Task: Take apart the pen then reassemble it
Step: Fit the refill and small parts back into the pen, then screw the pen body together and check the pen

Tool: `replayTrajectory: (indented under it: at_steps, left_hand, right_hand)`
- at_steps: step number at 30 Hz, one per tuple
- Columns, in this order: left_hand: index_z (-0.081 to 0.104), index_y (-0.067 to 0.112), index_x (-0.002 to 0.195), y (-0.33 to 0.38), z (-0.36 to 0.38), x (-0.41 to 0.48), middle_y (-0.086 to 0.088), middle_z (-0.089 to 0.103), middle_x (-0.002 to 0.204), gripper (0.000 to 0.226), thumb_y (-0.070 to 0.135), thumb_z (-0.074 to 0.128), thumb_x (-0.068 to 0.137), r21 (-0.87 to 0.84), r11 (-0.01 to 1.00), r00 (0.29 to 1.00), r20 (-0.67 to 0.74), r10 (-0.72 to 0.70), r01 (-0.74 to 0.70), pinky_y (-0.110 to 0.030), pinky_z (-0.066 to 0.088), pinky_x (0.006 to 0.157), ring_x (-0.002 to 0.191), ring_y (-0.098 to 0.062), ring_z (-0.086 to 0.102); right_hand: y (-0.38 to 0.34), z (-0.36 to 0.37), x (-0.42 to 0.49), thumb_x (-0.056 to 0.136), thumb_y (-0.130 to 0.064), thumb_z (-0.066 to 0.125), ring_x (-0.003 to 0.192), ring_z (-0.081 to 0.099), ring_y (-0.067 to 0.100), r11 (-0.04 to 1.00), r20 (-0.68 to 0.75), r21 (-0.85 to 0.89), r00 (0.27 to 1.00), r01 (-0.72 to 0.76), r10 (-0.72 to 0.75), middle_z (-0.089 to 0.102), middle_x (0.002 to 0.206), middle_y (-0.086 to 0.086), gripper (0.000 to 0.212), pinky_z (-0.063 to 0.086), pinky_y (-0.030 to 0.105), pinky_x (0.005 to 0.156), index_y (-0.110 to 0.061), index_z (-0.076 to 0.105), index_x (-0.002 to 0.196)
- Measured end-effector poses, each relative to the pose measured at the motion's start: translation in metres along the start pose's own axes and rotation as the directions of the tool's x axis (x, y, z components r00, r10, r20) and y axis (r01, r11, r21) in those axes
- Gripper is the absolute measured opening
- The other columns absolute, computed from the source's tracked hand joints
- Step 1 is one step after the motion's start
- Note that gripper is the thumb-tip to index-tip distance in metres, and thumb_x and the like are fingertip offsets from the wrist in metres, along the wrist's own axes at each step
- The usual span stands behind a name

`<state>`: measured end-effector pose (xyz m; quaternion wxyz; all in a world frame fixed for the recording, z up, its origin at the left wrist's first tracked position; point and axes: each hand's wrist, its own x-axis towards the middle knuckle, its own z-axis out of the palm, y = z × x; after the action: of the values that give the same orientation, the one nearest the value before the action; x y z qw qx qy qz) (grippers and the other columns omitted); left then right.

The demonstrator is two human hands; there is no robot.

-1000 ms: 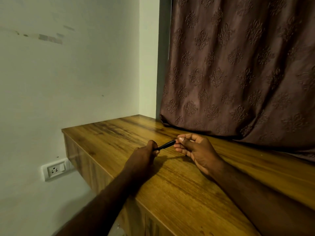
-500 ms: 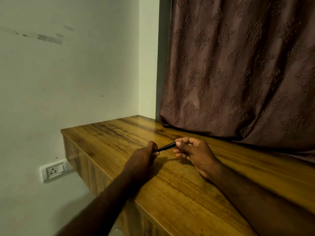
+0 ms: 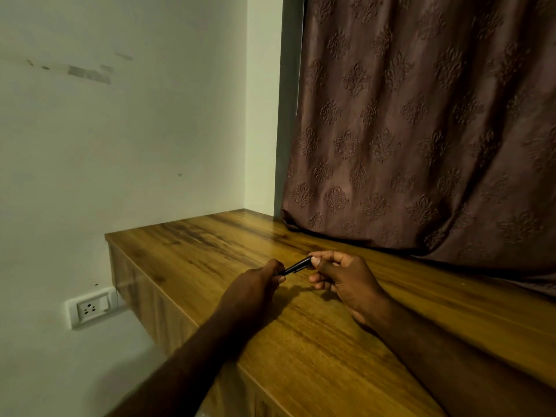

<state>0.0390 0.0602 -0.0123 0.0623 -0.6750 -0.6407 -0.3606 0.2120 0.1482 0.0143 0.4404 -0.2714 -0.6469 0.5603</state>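
Note:
A thin black pen (image 3: 296,267) is held between both hands just above the wooden desk (image 3: 316,335). My left hand (image 3: 254,288) grips the pen's near end, with its fingers curled round it. My right hand (image 3: 343,279) pinches the far end between thumb and forefinger, the other fingers curled below. Only the short middle stretch of the pen shows; both ends are hidden in the hands. No loose pen parts are visible on the desk.
A brown patterned curtain (image 3: 421,130) hangs down to the desk along its back right. The desk's left edge drops off beside a white wall with a socket (image 3: 90,308).
Both hands have stayed on the pen. My right hand's pinch has shifted slightly at the pen's far end; the pen is still in one piece.

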Motion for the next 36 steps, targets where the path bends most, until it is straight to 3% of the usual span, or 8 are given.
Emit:
replayTrajectory:
  at_steps: [6,11,18,26,30,33,36]
  left_hand:
    - [0.046,0.026,0.110,-0.002,0.001,0.000,-0.005,0.070,0.087,0.014,0.030,0.041,0.097,0.005,1.000,1.000,0.011,-0.012,0.012,-0.045,0.054,0.066,0.073,-0.020,0.064]
    - [0.045,0.027,0.110,-0.003,0.003,0.001,-0.003,0.069,0.089,0.014,0.030,0.043,0.097,0.004,1.000,1.000,0.011,-0.015,0.015,-0.043,0.055,0.067,0.077,-0.017,0.064]
    - [0.048,0.026,0.102,-0.005,0.006,0.000,-0.002,0.068,0.083,0.013,0.034,0.049,0.091,0.036,0.999,0.999,-0.034,-0.011,0.012,-0.034,0.048,0.058,0.067,-0.017,0.059]
    - [0.052,0.022,0.104,-0.001,0.004,-0.003,-0.002,0.066,0.074,0.017,0.031,0.050,0.091,0.031,0.999,0.998,-0.039,0.045,-0.044,-0.029,0.042,0.052,0.060,-0.016,0.057]
    - [0.050,0.025,0.105,-0.007,0.006,0.000,0.000,0.064,0.075,0.014,0.033,0.047,0.093,0.028,0.999,1.000,0.009,0.015,-0.015,-0.034,0.049,0.054,0.059,-0.012,0.056]
    - [0.050,0.024,0.105,-0.008,0.006,0.001,-0.002,0.066,0.081,0.015,0.033,0.044,0.094,0.028,0.999,0.999,-0.014,-0.034,0.034,-0.040,0.053,0.059,0.064,-0.016,0.059]
    - [0.051,0.023,0.103,-0.008,0.005,0.001,-0.004,0.068,0.085,0.014,0.032,0.045,0.095,0.035,0.998,0.997,-0.052,-0.057,0.059,-0.039,0.052,0.061,0.068,-0.019,0.061]
  right_hand:
    - [0.000,0.001,-0.001,0.087,-0.014,0.067,0.073,0.062,0.029,1.000,0.037,-0.001,0.999,0.006,-0.006,0.072,0.078,0.013,0.013,0.044,0.042,0.067,-0.011,0.071,0.099]
    - [-0.001,0.001,0.000,0.087,-0.003,0.064,0.063,0.064,0.016,1.000,0.056,0.019,0.998,0.020,-0.021,0.070,0.077,0.012,0.017,0.051,0.025,0.057,-0.003,0.066,0.103]
    - [-0.004,0.004,-0.001,0.087,0.002,0.062,0.056,0.061,0.012,0.998,0.030,0.046,0.999,0.040,-0.041,0.067,0.073,0.010,0.019,0.050,0.020,0.051,0.002,0.065,0.106]
    - [-0.007,0.006,-0.004,0.086,0.001,0.063,0.050,0.056,0.004,0.996,0.110,-0.066,0.993,0.058,-0.050,0.060,0.071,0.006,0.035,0.043,0.017,0.043,-0.010,0.059,0.120]
    - [-0.003,0.002,-0.002,0.084,0.000,0.066,0.052,0.054,0.008,0.992,0.137,-0.126,0.991,0.023,-0.006,0.061,0.070,-0.001,0.036,0.040,0.025,0.044,-0.016,0.063,0.116]
    - [0.003,-0.006,0.003,0.085,-0.001,0.064,0.050,0.052,0.010,0.984,0.071,-0.175,0.997,0.024,-0.012,0.060,0.069,0.000,0.029,0.037,0.027,0.047,-0.015,0.065,0.110]
    - [0.007,-0.022,0.010,0.089,-0.004,0.060,0.051,0.051,0.006,0.961,-0.100,-0.275,0.994,0.019,-0.048,0.059,0.070,0.002,0.015,0.038,0.021,0.043,-0.008,0.068,0.102]
